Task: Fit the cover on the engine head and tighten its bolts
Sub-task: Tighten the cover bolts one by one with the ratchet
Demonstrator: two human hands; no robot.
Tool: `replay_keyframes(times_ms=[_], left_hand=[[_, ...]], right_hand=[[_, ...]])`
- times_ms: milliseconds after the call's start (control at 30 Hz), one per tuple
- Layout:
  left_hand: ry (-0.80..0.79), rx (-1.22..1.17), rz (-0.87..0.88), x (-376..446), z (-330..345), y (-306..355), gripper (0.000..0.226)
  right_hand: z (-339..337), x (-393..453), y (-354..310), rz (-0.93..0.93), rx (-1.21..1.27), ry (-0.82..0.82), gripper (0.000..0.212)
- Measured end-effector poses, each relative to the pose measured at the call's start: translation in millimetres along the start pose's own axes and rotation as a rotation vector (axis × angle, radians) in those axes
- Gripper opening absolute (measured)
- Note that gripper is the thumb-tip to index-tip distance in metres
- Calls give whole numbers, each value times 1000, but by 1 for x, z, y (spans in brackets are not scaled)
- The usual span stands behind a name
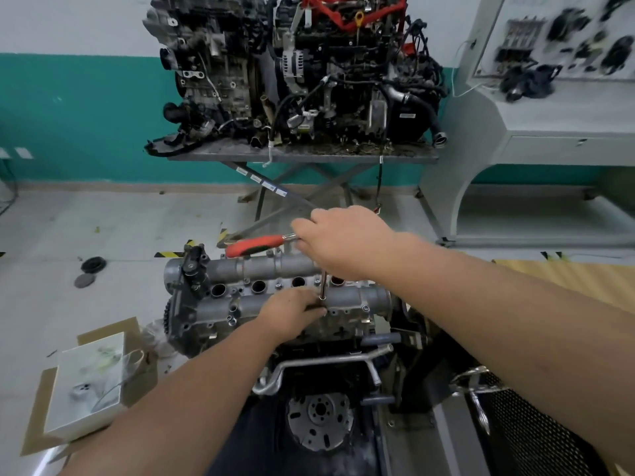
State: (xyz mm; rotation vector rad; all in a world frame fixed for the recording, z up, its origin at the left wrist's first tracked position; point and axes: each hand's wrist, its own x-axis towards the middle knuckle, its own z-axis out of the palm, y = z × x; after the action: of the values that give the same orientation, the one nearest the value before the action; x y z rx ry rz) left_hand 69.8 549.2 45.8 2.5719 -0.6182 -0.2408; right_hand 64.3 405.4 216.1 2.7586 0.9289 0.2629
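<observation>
The grey metal cover (275,290) sits on top of the engine head (261,324), with several round plug holes along its middle. My right hand (343,242) grips the head of a ratchet wrench whose red handle (256,245) points left. A thin extension bar (323,286) runs straight down from it to a bolt near the cover's front edge. My left hand (292,310) rests on the cover, its fingers pinching the lower end of the bar. The bolt itself is hidden by the fingers.
Two engines (295,73) stand on a scissor-lift table behind. A white box (89,383) lies on cardboard on the floor at left, a black disc (93,264) farther back. A grey training bench (549,132) is at right, a mesh guard (536,431) at lower right.
</observation>
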Motion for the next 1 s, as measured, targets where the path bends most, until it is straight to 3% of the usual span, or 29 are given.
replay_keyframes(times_ms=[100, 167, 233, 300, 400, 500, 600, 767, 867, 1000], left_hand=[[-63, -9, -22, 2, -4, -1, 26], [-93, -4, -14, 2, -6, -2, 26], [-93, 11, -10, 2, -7, -1, 27], [-84, 26, -1, 2, -8, 1, 28], [-90, 23, 45, 3, -9, 3, 25], [-97, 30, 63, 2, -11, 3, 25], [-108, 20, 54, 2, -11, 4, 24], [-89, -94, 30, -1, -12, 4, 20], [-76, -129, 19, -3, -13, 3, 23], [-104, -125, -79, -1, -11, -2, 26]], right_hand=[[-19, 17, -1, 212, 338, -217, 28], [-20, 20, 3, 378, 854, -278, 27], [-12, 14, 1, 579, 1535, -281, 19], [2, 6, -2, 724, 2160, -158, 16], [26, -1, -9, 775, 2542, 149, 20], [43, -9, -17, 687, 2329, 425, 18], [50, -17, -26, 585, 1777, 506, 25], [56, -16, -31, 186, 934, 739, 28], [54, -11, -26, 102, 639, 759, 18], [46, -12, -14, 32, 438, 669, 13]])
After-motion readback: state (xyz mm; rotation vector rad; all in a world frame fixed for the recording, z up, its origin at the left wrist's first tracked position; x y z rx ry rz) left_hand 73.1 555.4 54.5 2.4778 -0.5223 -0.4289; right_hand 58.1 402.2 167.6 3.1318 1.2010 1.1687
